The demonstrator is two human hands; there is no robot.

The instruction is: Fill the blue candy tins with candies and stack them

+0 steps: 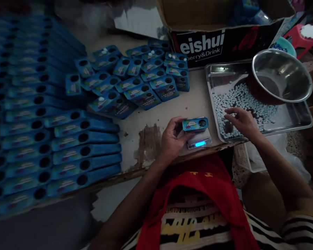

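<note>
My left hand (173,139) is closed around the side of a small blue candy box (195,124) with a round dark hole in its top. The box sits upright on a small digital scale (198,143) with a lit blue display, whose digits I cannot read. Over the left part of a metal tray (266,132), my right hand (242,121) hovers with bent fingers apart, close above many small pale-blue candies (237,95). No candy shows between its fingers.
Rows of blue boxes (86,163) fill the left side. More boxes (142,97) stand behind the scale, some with white pieces on top. A steel bowl (281,76) rests in the tray. Behind is a black carton (219,48); the table edge (135,172) runs in front.
</note>
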